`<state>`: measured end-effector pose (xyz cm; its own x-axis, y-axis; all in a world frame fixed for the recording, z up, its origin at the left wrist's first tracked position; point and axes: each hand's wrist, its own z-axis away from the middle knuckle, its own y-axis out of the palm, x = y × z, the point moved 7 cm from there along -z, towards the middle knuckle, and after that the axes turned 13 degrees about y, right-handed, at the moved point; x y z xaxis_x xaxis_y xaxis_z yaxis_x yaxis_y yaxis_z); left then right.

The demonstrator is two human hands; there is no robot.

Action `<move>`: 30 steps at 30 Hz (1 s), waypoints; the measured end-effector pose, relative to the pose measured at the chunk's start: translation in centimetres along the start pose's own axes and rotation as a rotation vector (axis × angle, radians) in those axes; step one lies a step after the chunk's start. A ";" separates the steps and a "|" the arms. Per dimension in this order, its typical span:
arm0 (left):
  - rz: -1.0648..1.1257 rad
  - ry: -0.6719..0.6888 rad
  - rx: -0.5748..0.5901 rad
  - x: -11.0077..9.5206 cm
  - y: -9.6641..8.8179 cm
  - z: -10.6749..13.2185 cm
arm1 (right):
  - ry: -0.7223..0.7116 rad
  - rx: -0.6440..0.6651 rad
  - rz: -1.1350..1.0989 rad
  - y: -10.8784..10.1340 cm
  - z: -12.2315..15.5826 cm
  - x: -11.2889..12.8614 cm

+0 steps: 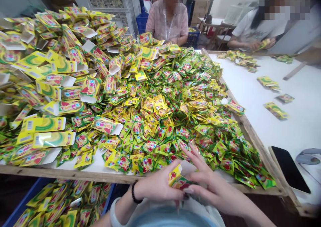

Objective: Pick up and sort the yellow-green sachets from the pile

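Observation:
My left hand (157, 185) is closed around a small yellow carton box (175, 176) with its flap open, held just below the table's front edge. My right hand (208, 183) touches the box's open end, fingers spread and stretched toward the heap. A large heap of green and yellow sachets (175, 113) covers the table in front of me. Folded yellow cartons (47, 86) are piled at the left.
The wooden table rim (75, 173) runs along the front. A blue crate (30, 200) with filled cartons sits below left. A black phone (289, 168) lies on the white table (276, 126) at right. Two people sit at the far side, one handling sachets.

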<state>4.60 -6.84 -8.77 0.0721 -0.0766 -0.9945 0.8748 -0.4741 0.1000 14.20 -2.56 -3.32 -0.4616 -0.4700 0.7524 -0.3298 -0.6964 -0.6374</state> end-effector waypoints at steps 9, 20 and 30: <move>-0.332 0.351 -0.595 -3.2 -6.4 0.5 | 0.083 -1.322 0.504 -14.5 4.5 -5.8; -1.270 0.166 -0.825 -3.0 -10.1 0.5 | 0.105 -0.845 0.566 -9.5 -3.9 -12.7; -1.362 0.288 -0.850 -4.3 -10.8 -2.3 | 0.320 -0.555 -0.943 -4.4 -5.1 -9.3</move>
<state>-4.08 0.65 -5.65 -0.9347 0.1738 -0.3099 0.3532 0.5498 -0.7570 15.75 7.62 -8.31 0.0001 0.3291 0.9443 -0.9386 -0.3257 0.1136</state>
